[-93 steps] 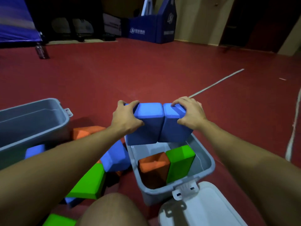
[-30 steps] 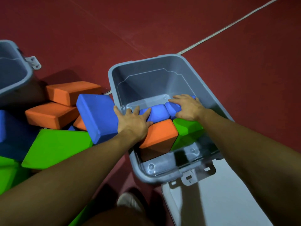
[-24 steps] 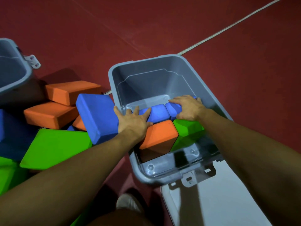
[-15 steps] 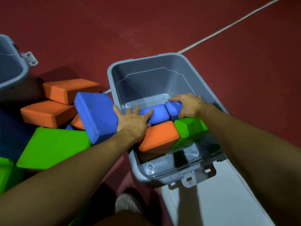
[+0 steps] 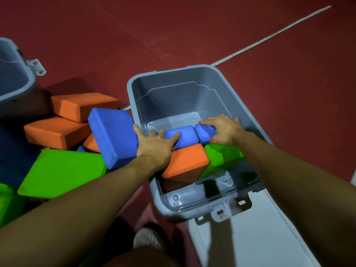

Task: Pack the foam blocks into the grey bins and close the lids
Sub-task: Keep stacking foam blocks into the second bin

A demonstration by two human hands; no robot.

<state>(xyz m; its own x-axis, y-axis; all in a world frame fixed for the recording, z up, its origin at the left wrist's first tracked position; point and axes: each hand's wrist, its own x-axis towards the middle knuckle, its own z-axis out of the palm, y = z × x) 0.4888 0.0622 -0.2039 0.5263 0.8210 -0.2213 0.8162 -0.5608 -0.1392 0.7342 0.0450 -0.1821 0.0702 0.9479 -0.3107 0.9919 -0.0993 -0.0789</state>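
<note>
An open grey bin [image 5: 174,77] stands on the red floor in front of me. Inside it, an orange block [image 5: 185,163] and a green block [image 5: 221,156] stand side by side. Behind them sit two blue blocks, the left one [image 5: 187,134] and the right one [image 5: 205,131]. My left hand [image 5: 154,146] lies on the left blue block with its fingers spread over the top. The fingers of my right hand [image 5: 223,130] curl over the right blue block. Both hands are inside the bin. Its white lid [image 5: 244,239] hangs open at the near end.
Loose foam blocks lie heaped left of the bin: a blue one [image 5: 113,138] leaning on its wall, two orange ones [image 5: 55,132], green ones [image 5: 61,170]. A second grey bin [image 5: 17,79] stands far left. My shoe [image 5: 146,238] is at the bottom.
Three seconds ago I held the two blue blocks above the bin; they now sit down inside it behind the orange and green blocks. In the last second my hands have barely shifted.
</note>
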